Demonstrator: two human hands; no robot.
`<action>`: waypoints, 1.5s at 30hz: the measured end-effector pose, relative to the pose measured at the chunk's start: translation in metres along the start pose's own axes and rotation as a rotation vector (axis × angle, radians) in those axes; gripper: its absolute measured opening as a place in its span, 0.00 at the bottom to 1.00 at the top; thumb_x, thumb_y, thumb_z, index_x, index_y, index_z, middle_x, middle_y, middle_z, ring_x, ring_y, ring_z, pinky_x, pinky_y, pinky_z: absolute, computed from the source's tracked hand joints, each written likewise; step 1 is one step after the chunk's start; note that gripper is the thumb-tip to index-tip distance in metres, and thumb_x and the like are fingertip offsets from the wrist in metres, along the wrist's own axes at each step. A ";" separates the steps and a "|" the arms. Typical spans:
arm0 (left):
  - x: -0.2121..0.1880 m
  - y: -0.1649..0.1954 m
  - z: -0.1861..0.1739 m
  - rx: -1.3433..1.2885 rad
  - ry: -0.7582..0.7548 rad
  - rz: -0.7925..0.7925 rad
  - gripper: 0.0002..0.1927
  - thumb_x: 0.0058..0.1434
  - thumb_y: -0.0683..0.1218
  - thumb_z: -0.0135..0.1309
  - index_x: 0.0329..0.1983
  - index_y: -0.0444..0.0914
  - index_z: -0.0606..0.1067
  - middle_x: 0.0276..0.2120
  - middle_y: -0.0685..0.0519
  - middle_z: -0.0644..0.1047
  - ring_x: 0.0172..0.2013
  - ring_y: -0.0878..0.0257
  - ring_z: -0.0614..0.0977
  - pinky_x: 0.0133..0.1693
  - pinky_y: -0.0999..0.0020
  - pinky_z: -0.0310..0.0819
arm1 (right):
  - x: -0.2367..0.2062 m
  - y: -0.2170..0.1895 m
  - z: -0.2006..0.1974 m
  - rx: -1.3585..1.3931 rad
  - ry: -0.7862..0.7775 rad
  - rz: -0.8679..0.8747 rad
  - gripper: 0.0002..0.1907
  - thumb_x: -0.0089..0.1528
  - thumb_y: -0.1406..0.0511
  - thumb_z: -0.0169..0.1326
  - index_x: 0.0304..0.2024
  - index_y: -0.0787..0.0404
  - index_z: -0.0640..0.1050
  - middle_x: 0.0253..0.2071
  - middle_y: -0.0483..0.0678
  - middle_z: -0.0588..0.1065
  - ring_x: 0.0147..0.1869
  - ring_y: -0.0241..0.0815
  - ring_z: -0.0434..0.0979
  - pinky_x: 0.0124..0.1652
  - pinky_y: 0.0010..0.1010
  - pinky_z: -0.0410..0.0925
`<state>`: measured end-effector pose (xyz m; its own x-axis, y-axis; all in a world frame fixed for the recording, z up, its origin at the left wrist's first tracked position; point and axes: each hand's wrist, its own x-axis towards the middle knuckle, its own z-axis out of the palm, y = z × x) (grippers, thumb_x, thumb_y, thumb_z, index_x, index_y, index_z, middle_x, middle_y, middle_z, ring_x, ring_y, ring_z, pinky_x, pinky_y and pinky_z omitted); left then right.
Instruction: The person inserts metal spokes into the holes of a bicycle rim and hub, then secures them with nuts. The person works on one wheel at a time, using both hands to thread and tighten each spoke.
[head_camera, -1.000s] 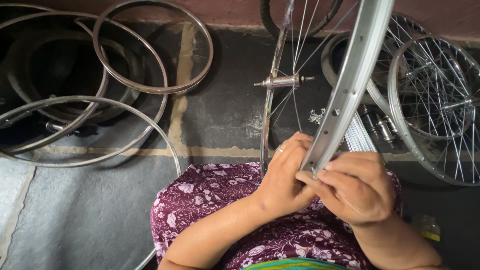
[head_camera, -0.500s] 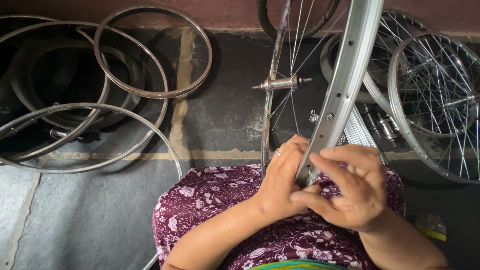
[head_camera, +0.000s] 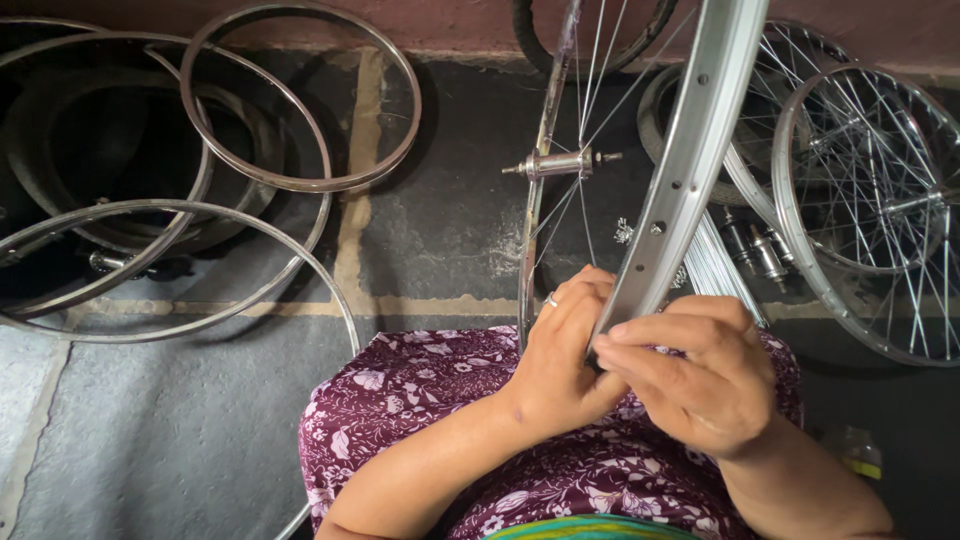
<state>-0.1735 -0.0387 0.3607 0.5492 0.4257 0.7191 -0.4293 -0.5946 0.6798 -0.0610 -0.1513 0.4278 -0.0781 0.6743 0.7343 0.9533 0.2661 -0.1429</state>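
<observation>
A silver bicycle wheel rim (head_camera: 690, 160) stands tilted over my lap, its lower end between both hands. My left hand (head_camera: 562, 362), with a ring on one finger, is wrapped around the rim's bottom from the left. My right hand (head_camera: 700, 375) pinches the rim's edge from the right with fingertips pressed together. Thin spokes run from the rim up to a metal hub with axle (head_camera: 556, 163). What my fingers pinch is too small to make out. My lap is covered with purple flowered cloth (head_camera: 420, 400).
Several bare metal rims (head_camera: 300, 100) and a black tyre (head_camera: 60, 130) lie on the dark floor at the left. Spoked wheels (head_camera: 870, 210) lean at the right, with loose hubs (head_camera: 750, 250) and a bundle of spokes beside them. A wall runs along the top.
My hands have closed tighter around the rim's bottom end, the right fingers shifting left over the edge. The rim has stayed about where it was.
</observation>
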 end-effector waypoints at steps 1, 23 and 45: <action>0.000 0.000 0.001 -0.001 -0.001 -0.001 0.19 0.58 0.39 0.58 0.50 0.32 0.67 0.45 0.42 0.71 0.52 0.44 0.76 0.55 0.55 0.72 | 0.001 -0.001 0.000 -0.012 0.019 0.011 0.14 0.51 0.65 0.73 0.38 0.58 0.84 0.42 0.43 0.77 0.47 0.42 0.74 0.45 0.32 0.68; -0.006 -0.002 0.002 0.024 -0.018 -0.009 0.20 0.61 0.42 0.58 0.53 0.31 0.68 0.48 0.40 0.71 0.54 0.42 0.75 0.57 0.54 0.71 | -0.017 0.000 0.020 0.037 0.167 0.027 0.20 0.51 0.68 0.76 0.40 0.57 0.79 0.44 0.41 0.73 0.43 0.40 0.73 0.41 0.29 0.69; -0.001 0.001 -0.004 -0.036 0.000 -0.022 0.17 0.60 0.39 0.59 0.49 0.33 0.68 0.44 0.42 0.72 0.49 0.45 0.77 0.53 0.57 0.71 | 0.071 -0.001 -0.051 -0.502 -0.577 -0.862 0.10 0.60 0.64 0.53 0.29 0.66 0.77 0.33 0.49 0.73 0.41 0.41 0.73 0.38 0.30 0.71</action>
<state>-0.1770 -0.0369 0.3615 0.5592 0.4384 0.7036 -0.4422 -0.5601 0.7005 -0.0527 -0.1388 0.5134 -0.7587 0.6508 0.0282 0.5167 0.5750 0.6343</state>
